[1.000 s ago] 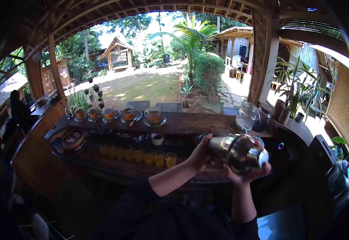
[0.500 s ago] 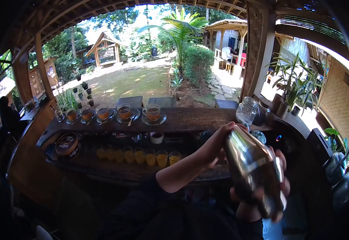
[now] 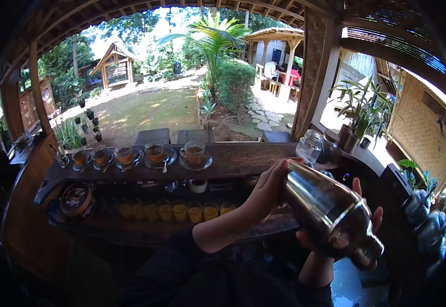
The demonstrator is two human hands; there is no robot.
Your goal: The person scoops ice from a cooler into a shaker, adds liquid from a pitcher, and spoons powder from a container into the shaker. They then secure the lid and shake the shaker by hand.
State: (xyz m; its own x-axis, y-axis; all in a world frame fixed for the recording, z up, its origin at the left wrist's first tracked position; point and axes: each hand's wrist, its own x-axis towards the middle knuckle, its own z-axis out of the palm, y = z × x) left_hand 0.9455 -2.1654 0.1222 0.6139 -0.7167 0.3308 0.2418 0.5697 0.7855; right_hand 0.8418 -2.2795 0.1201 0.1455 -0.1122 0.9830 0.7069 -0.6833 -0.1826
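A shiny metal cocktail shaker (image 3: 321, 204) is tilted in front of me, its base up at the left and its capped top down at the right. My left hand (image 3: 274, 188) grips the base end. From behind and below, my right hand (image 3: 372, 221) cradles the shaker near its shoulder, with the thumb on the near side and some fingertips standing away from the metal. The shaker covers my right palm. What is inside the shaker cannot be seen.
Glass cups of brown drink (image 3: 194, 152) stand on saucers along the wooden counter (image 3: 248, 156). Several glasses of yellow drink (image 3: 195, 211) line the lower shelf beside a round tub (image 3: 76, 199). A glass jar (image 3: 310, 146) and potted plants (image 3: 358, 115) stand at the right.
The shaker has swung so that its capped end points further right. Some right-hand fingers have lifted off it. My view has shifted a little to the right.
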